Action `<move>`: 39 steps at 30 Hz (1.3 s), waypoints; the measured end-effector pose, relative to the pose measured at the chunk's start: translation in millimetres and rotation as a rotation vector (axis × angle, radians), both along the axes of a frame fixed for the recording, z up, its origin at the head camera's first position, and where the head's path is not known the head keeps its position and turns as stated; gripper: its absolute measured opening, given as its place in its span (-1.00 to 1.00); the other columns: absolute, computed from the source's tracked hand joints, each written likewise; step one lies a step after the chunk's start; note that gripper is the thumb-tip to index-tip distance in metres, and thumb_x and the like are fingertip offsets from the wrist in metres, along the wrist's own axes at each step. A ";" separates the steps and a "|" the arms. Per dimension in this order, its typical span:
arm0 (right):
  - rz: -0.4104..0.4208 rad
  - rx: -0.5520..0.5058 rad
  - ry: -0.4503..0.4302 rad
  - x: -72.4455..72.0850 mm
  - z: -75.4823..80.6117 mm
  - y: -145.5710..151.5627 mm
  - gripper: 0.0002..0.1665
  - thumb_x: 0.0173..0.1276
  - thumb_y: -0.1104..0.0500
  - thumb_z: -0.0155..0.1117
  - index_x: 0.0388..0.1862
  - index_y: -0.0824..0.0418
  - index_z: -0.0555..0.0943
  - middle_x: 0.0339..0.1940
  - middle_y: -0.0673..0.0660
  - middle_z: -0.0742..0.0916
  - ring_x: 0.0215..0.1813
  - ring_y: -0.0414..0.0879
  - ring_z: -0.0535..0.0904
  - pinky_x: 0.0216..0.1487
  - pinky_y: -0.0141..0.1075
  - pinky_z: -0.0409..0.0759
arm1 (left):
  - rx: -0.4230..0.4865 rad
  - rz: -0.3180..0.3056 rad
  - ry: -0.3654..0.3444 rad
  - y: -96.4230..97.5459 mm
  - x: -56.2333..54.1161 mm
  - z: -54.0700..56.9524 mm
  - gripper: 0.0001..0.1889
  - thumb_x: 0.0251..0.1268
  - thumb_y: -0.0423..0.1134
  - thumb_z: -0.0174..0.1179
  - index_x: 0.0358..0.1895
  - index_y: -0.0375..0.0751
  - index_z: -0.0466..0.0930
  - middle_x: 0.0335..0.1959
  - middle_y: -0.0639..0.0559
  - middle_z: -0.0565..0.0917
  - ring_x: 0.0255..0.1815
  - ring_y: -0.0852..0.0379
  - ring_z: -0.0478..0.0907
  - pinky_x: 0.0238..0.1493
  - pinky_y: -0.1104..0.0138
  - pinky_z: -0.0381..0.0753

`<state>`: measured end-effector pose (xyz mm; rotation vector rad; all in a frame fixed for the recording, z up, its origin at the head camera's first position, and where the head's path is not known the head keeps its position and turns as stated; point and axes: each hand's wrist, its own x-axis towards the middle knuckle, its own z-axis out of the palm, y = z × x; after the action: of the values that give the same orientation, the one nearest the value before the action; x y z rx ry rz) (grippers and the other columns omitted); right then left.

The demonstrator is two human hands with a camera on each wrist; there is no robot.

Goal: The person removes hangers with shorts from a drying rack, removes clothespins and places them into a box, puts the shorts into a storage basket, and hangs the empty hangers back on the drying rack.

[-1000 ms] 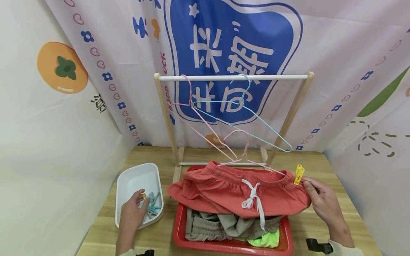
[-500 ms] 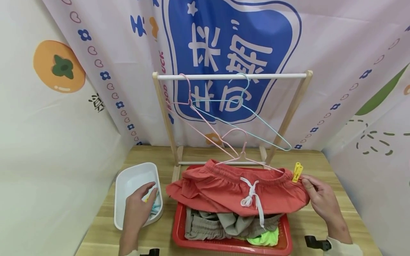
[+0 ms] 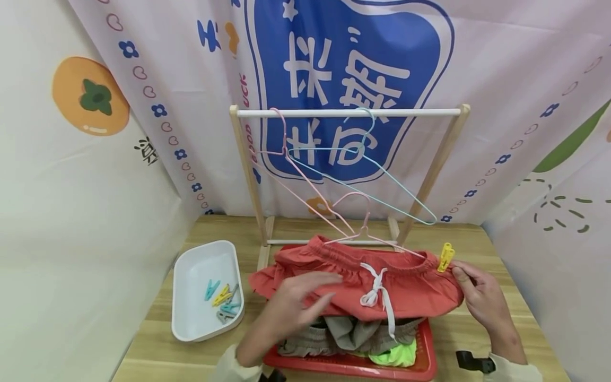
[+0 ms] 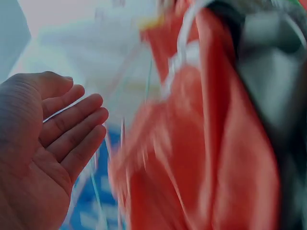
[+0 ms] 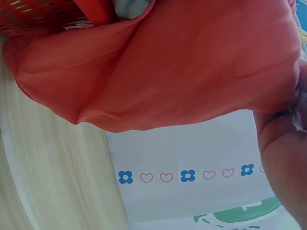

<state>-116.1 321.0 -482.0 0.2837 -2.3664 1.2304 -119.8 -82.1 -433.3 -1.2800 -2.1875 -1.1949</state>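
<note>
Red drawstring shorts [image 3: 329, 289] lie over a red basket [image 3: 431, 345], with a pink hanger [image 3: 366, 231] in the waistband. A yellow clothespin [image 3: 446, 257] clips the waistband's right end. Beside that pin my right hand [image 3: 484, 297] pinches the edge of the shorts between thumb and fingers. My left hand [image 3: 298, 305], blurred, hovers over the left part of the shorts; the left wrist view shows its palm bare and its fingers [image 4: 79, 127] extended. In the right wrist view the cloth [image 5: 192, 67] hangs from the right hand [image 5: 288, 148], whose fingertips are partly hidden.
A white bin [image 3: 191, 307] at the left holds several teal, grey and yellow clothespins [image 3: 223, 295]. Behind the basket stands a wooden rack [image 3: 255, 196], with a pink hanger [image 3: 305, 180] and a blue hanger [image 3: 391, 178] on its bar. Grey-brown garments [image 3: 353, 334] and a neon-green cloth [image 3: 398, 354] fill the basket.
My left hand has left the white bin and moved right, over the red shorts. A teal clothespin now lies apart from the others in the bin. The right hand keeps its grip.
</note>
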 end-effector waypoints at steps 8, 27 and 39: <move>-0.006 -0.015 0.019 1.6 -4.4 1.1 -0.76 0.55 0.46 0.12 0.04 0.55 0.66 0.00 -0.41 0.64 0.04 -0.53 0.56 -0.05 -0.66 0.52 | -0.250 -0.254 0.155 92.1 -6.9 36.7 -0.62 0.49 -0.21 0.27 0.30 -0.17 0.62 0.29 0.00 0.63 0.34 0.28 0.48 0.29 0.52 0.39; -0.005 -0.034 0.076 4.1 -5.9 -1.4 -0.77 0.47 0.57 0.12 -0.09 0.45 0.70 -0.10 -0.29 0.71 -0.07 -0.46 0.60 -0.08 -0.66 0.50 | -0.774 0.298 0.180 225.9 -50.8 44.0 -0.64 0.61 0.23 -0.07 -0.15 0.10 0.56 -0.44 0.25 0.50 -0.43 0.31 0.51 -0.53 0.42 0.50; 0.007 -0.003 0.023 7.5 -7.5 0.1 -0.77 0.53 0.48 0.13 0.03 0.50 0.68 0.00 -0.36 0.68 0.04 -0.51 0.58 -0.03 -0.66 0.51 | -0.703 0.133 -0.038 220.8 -59.7 49.5 -0.74 0.46 0.18 0.22 -0.21 0.13 0.52 -0.50 0.33 0.45 -0.45 0.39 0.42 -0.48 0.49 0.40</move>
<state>-108.6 321.1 -489.4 0.3043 -2.3459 1.2275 -179.4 138.7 -383.8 -1.3115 -2.7916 -0.3922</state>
